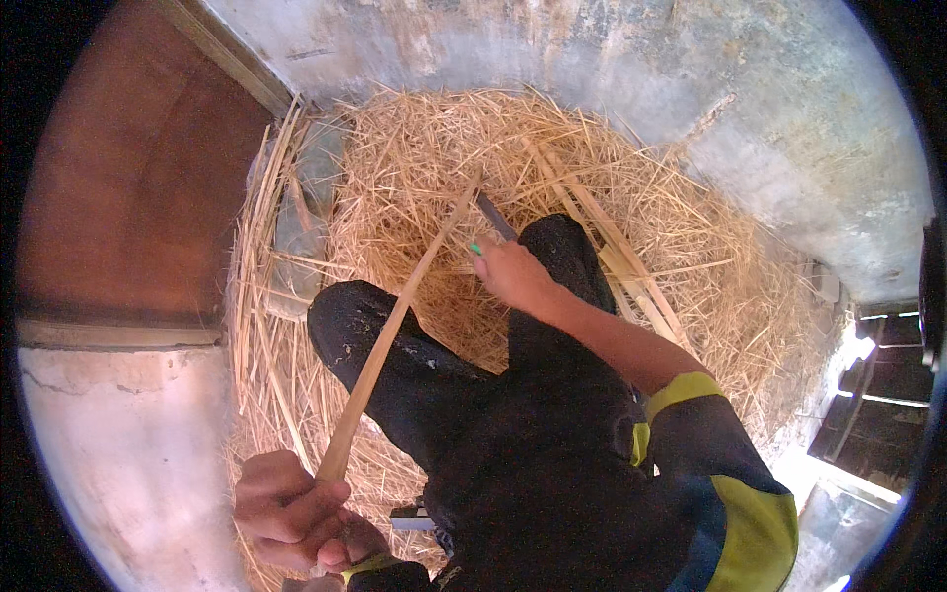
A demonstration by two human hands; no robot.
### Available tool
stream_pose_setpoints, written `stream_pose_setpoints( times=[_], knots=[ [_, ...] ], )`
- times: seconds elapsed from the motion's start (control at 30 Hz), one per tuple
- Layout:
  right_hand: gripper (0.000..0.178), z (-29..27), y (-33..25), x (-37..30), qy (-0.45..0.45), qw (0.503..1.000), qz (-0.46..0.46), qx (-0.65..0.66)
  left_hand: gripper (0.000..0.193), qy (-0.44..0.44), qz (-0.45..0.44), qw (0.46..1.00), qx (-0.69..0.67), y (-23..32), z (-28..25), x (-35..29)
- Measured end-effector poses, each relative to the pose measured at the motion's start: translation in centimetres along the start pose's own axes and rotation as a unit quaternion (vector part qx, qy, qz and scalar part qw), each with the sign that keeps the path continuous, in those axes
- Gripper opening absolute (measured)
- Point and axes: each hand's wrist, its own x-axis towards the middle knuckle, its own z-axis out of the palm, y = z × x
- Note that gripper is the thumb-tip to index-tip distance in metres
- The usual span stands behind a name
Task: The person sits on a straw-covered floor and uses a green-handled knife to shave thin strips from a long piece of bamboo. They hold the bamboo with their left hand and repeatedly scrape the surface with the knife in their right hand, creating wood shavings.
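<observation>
My left hand (296, 513), fingers wrapped closed, holds the near end of a long pale bamboo strip (380, 345). The strip slants up and to the right across my bent left leg, and its far end narrows over the heap of shavings. My right hand (515, 276) is closed beside my right knee, around a knife whose dark flat blade (495, 215) points up and left. That blade lies close to the strip's far end; whether they touch I cannot tell. A small green piece (475, 249) shows at my right fingers. The knife's handle is hidden in the hand.
Thin shavings (414, 138) cover the floor around my legs. Several wider bamboo strips (617, 237) lie right of my right knee, and a bundle of thin strips (258, 247) rests on the left. A stained wall (769, 118) stands behind, a brown door panel (148, 187) at left.
</observation>
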Motion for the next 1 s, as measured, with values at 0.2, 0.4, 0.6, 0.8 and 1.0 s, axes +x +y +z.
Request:
stream_pose_setpoints(
  times=[0.2, 0.4, 0.6, 0.8, 1.0],
  knots=[
    [0.027, 2.1, 3.9, 1.7, -0.024, 0.991, -0.02, -0.129, 0.046, -0.006, 0.025, 0.999, -0.038, -0.7, 0.7, 0.5],
    [0.023, 1.4, -0.4, 0.7, 0.021, 0.998, -0.029, 0.042, 0.043, -0.035, 0.026, 0.998, -0.053, -1.7, -1.8, -0.5],
    [0.023, 3.6, 4.2, 3.1, -0.028, 0.996, 0.012, -0.079, 0.047, 0.042, 0.014, 0.998, -0.046, -3.0, -1.1, -0.1],
    [0.029, 1.3, 1.3, 1.8, -0.032, 0.994, 0.107, -0.011, 0.051, 0.013, 0.024, 0.993, -0.117, -4.3, -2.5, -0.6],
    [0.03, -1.1, -1.4, 0.0, -0.008, 0.991, 0.061, 0.116, 0.042, 0.133, -0.066, 0.914, -0.378, -4.0, -1.3, 0.3]
  ],
)
